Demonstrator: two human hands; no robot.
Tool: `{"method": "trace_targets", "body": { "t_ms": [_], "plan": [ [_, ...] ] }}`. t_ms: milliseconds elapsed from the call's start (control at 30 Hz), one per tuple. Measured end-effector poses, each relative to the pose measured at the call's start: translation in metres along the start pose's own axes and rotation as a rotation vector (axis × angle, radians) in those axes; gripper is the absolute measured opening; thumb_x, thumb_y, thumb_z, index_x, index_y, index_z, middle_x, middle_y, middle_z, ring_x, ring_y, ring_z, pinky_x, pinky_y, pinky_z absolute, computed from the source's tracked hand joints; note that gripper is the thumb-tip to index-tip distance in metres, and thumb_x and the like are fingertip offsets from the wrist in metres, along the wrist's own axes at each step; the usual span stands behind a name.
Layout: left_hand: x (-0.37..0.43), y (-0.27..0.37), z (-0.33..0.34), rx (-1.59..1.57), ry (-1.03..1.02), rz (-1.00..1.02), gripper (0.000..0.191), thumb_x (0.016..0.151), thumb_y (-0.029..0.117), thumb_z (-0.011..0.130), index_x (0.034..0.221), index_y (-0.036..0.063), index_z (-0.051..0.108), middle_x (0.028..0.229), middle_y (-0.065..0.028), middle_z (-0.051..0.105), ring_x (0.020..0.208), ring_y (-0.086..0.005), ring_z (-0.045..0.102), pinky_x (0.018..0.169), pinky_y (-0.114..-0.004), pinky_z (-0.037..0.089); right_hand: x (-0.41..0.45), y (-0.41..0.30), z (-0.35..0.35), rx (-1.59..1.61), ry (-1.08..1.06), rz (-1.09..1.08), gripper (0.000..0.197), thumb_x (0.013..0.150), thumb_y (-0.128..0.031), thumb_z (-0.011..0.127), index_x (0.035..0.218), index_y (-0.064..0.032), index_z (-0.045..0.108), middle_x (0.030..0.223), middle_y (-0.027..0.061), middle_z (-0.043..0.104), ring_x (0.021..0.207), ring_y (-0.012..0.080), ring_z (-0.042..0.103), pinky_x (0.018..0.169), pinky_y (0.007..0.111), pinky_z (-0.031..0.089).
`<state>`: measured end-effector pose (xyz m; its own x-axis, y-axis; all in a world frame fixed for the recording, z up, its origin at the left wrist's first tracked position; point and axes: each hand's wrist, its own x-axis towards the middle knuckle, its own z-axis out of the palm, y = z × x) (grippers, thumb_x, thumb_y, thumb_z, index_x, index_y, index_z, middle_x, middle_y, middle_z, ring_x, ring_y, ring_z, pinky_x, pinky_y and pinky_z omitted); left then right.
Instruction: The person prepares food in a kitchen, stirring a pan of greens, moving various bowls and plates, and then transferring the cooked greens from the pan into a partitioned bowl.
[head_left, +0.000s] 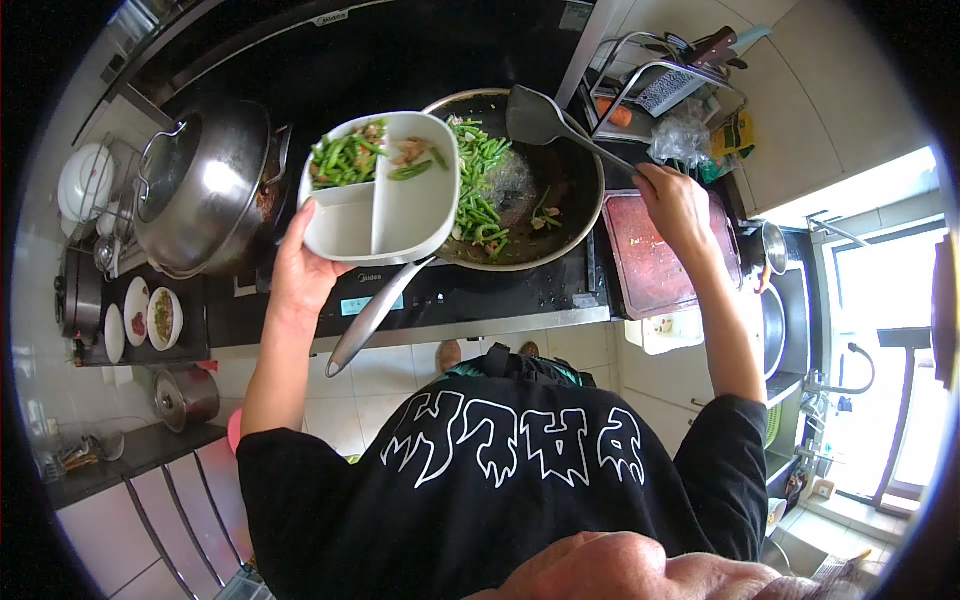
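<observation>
My left hand holds a white divided dish by its near left edge, tipped a little over the left side of the frying pan. Cut green beans with bits of meat fill its upper left compartment. A few beans and some meat lie in the right compartment; the lower left one holds no food. In my right hand is the handle of a dark spatula, its blade above the pan's far rim. Inside the frying pan, beans are heaped on the left, with oil beside them.
A lidded steel wok stands on the left of the black cooktop. The pan's metal handle juts over the front edge. To the right lies a reddish cutting board, with a knife rack behind it. Small bowls sit far left.
</observation>
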<state>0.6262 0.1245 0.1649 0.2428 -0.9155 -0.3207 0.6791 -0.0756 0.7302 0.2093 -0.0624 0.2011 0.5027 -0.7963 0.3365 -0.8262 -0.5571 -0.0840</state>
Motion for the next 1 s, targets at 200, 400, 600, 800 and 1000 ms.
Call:
{"method": "trace_targets", "body": {
  "t_ms": [200,400,600,800,1000],
  "plan": [
    [-0.018,0.008,-0.011,-0.004,0.091,0.033,0.050,0.089,0.039,0.057,0.128,0.0092,0.049,0.120,-0.0081,0.059,0.105,-0.0226,0.060,0.077,-0.041,0.055,0.040,0.015,0.027,-0.130,-0.229,0.019,0.022,0.088,-0.028,0.058,0.095,-0.0089,0.067,0.082,0.0166,0.065,0.081,0.0362,0.064,0.071,0.045,0.051],
    [-0.024,0.007,-0.016,0.021,0.096,0.025,0.050,0.090,0.040,0.057,0.128,0.0088,0.048,0.122,-0.0085,0.058,0.106,-0.0223,0.060,0.077,-0.039,0.054,0.046,0.014,0.076,0.452,-0.420,0.123,0.023,0.082,-0.021,0.066,0.096,-0.0033,0.069,0.078,0.0164,0.067,0.068,0.0271,0.067,0.064,0.035,0.052],
    [-0.028,0.009,-0.013,0.017,0.145,0.059,0.052,0.089,0.040,0.058,0.128,0.0069,0.049,0.120,-0.0082,0.060,0.105,-0.0210,0.060,0.080,-0.040,0.053,0.024,0.021,0.054,0.742,-0.567,0.282,0.026,0.087,-0.020,0.062,0.096,0.0037,0.068,0.060,0.0047,0.058,0.050,0.0094,0.053,0.046,0.026,0.042],
    [-0.009,0.008,-0.025,0.024,0.105,0.006,0.050,0.087,0.039,0.061,0.124,0.0072,0.052,0.118,-0.0073,0.060,0.105,-0.0203,0.061,0.079,-0.039,0.053,0.008,0.015,0.027,0.796,-0.544,0.350,0.024,0.090,-0.018,0.060,0.098,0.0028,0.068,0.057,-0.0001,0.052,0.047,0.0062,0.045,0.042,0.023,0.036],
    [0.012,-0.007,-0.011,0.064,0.026,-0.026,0.052,0.088,0.039,0.060,0.128,0.0086,0.049,0.122,-0.0086,0.057,0.109,-0.0232,0.059,0.081,-0.045,0.055,0.004,0.006,-0.017,0.774,-0.458,0.390,0.022,0.091,-0.016,0.060,0.100,0.0035,0.066,0.058,-0.0016,0.052,0.047,0.0036,0.043,0.041,0.019,0.032]
  ]
}}
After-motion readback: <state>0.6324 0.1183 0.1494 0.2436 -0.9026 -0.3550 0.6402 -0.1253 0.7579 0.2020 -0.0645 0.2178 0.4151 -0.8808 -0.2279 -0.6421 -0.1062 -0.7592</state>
